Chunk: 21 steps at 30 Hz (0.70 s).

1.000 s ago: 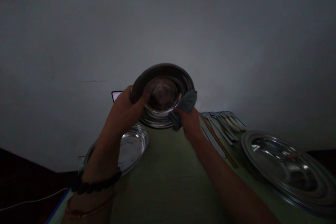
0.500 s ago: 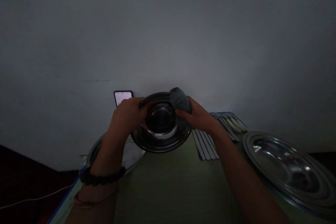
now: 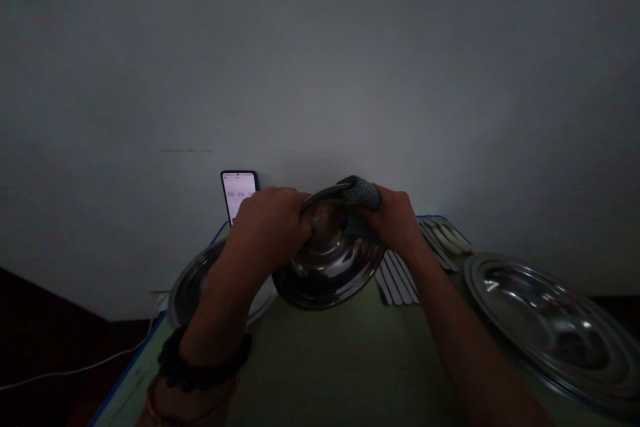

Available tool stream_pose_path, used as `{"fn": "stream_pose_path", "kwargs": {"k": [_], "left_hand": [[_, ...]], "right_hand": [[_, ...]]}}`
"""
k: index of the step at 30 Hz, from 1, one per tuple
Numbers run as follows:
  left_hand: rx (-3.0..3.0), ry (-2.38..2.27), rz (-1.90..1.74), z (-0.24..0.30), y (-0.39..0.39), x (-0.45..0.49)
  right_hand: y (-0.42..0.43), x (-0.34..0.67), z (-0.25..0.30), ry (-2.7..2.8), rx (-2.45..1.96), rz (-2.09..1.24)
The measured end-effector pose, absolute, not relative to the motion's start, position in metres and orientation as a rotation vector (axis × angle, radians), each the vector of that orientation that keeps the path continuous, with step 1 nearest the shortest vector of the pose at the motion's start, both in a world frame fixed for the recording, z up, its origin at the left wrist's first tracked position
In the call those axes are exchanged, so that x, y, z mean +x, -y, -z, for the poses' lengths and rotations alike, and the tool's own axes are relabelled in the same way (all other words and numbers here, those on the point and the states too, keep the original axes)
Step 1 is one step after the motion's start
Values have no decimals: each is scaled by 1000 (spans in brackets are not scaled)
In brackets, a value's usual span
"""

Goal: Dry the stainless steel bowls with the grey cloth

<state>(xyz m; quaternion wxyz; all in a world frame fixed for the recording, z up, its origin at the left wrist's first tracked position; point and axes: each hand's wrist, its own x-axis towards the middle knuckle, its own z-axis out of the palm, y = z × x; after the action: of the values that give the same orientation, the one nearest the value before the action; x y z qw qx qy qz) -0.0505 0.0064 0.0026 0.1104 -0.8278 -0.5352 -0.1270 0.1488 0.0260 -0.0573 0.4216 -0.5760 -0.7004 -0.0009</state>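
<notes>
A shiny steel bowl [image 3: 325, 280] with a wide rim is held tilted above the table between both hands. My left hand [image 3: 275, 223] is closed on the bowl's left rim, thumb toward the inside. Folded over the far right rim is a grey-green cloth [image 3: 363, 192]. My right hand [image 3: 395, 217] pinches this cloth against the bowl, fingers behind and thumb inside. Part of the bowl's inner side is hidden by the left hand.
At the left stands another steel basin [image 3: 183, 283] with something pale in it. A phone [image 3: 239, 190] showing a timer leans on the wall. Flat-handled cutlery [image 3: 397, 277] lies in rows behind my right arm. Stacked steel plates [image 3: 545, 327] rest at the right of the green table [image 3: 330, 373].
The bowl has moved right and slightly toward me, and is tilted differently. Both hands shifted right with it, the cloth still at the rim. More of the phone now shows.
</notes>
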Motion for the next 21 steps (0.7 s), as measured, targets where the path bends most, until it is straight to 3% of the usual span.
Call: {"fn": "stream_pose_path", "kwargs": {"k": [12, 18, 21], "left_hand": [[-2320, 1678, 678, 13, -28, -65], [-2224, 1855, 1397, 12, -31, -65], [-2298, 1868, 1593, 15, -34, -63]], "right_hand": [[-33, 134, 75, 1407, -1378, -88], [-40, 106, 100, 1064, -1277, -380], [-44, 98, 108, 924, -1175, -610]]}}
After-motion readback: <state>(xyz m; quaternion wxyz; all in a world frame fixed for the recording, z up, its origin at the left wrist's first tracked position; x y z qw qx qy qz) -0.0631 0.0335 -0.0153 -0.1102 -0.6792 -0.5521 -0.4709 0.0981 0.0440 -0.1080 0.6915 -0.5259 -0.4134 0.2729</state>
